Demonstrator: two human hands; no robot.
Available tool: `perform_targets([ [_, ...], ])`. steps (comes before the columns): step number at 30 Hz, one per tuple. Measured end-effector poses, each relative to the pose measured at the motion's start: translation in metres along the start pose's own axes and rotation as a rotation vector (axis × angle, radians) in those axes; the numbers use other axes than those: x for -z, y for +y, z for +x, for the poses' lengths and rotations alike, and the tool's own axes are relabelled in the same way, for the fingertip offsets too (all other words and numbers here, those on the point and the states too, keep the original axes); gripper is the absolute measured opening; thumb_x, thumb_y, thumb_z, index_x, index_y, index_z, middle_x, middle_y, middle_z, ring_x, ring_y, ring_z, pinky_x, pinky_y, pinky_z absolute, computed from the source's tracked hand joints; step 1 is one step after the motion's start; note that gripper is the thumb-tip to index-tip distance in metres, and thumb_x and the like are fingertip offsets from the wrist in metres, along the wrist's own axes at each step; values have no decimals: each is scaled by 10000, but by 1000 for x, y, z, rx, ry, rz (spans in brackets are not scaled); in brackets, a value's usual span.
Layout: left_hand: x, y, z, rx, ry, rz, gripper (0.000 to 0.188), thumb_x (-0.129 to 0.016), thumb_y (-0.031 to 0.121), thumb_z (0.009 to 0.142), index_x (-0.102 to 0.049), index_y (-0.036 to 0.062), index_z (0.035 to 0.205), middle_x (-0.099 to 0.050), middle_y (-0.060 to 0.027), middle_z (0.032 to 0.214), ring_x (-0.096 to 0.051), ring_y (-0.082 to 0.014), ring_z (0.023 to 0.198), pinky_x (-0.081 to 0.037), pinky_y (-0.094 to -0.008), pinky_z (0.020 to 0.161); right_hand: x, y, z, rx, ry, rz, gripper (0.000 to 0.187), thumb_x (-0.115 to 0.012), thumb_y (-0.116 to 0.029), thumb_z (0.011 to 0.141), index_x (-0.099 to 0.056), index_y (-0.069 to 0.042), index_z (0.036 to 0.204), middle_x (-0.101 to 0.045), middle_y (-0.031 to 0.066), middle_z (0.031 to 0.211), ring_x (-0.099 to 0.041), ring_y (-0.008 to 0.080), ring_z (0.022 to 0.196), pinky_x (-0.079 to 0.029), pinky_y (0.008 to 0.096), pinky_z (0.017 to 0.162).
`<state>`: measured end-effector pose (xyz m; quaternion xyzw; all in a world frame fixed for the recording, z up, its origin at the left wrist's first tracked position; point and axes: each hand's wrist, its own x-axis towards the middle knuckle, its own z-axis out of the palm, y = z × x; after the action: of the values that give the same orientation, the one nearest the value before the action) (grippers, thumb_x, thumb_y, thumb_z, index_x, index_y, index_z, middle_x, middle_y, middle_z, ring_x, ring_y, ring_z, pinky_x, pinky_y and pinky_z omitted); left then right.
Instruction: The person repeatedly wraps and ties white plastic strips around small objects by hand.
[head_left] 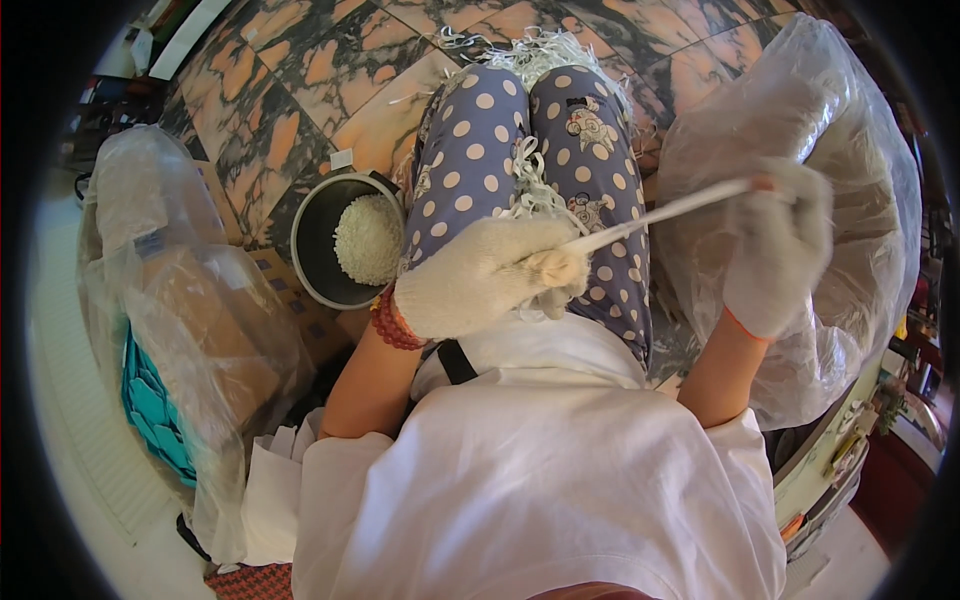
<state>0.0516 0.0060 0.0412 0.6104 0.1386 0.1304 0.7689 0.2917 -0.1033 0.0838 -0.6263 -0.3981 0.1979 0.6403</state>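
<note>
My left hand [490, 275], in a white knit glove, is closed round one end of a thin white strip [675, 208] above my lap. The strip runs taut up and to the right, to the fingers of my gloved right hand [778, 245]. That hand is smeared by motion, but its fingers seem pinched on the strip's far end, where a small reddish spot shows. Curly white shreds [535, 180] lie between my thighs, and more are heaped beyond my knees. Left of my legs stands a round metal pot [310, 240] partly filled with small white pieces [370, 240].
A large clear plastic bag [700, 130] bulges at my right, close by my right hand. On the left, another clear bag [215, 300] covers cardboard and sits near teal pieces [155, 410]. Patterned floor tiles [300, 70] stretch out ahead.
</note>
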Motion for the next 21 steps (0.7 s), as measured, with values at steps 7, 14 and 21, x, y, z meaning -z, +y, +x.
perform_targets([
  [7, -2, -10, -3, 292, 130, -178, 139, -573, 96, 1051, -672, 14, 1105, -635, -1, 890, -609, -67, 707, -480, -208, 598, -28, 16, -16, -62, -360, -400, 579, -790, -46, 818, -629, -53, 1375, -677, 33, 1263, -573, 66, 780, -473, 229, 694],
  [14, 8, -8, -3, 244, 56, 107, 163, -572, 135, 1069, -673, 25, 1132, -629, 13, 884, -591, -59, 726, -502, -213, 633, -41, 40, -20, -121, -861, -319, 561, -862, -317, 831, -681, -16, 1269, -715, 132, 983, -641, 215, 816, -485, 257, 775],
  [21, -2, -16, -6, 364, -40, -20, 161, -548, 128, 1074, -630, 29, 976, -589, -3, 841, -563, -83, 739, -497, -228, 658, -51, 24, -33, -577, -386, 639, 382, -484, -318, 1116, -618, -59, 869, -585, 10, 740, -548, 163, 685, -466, 328, 693],
])
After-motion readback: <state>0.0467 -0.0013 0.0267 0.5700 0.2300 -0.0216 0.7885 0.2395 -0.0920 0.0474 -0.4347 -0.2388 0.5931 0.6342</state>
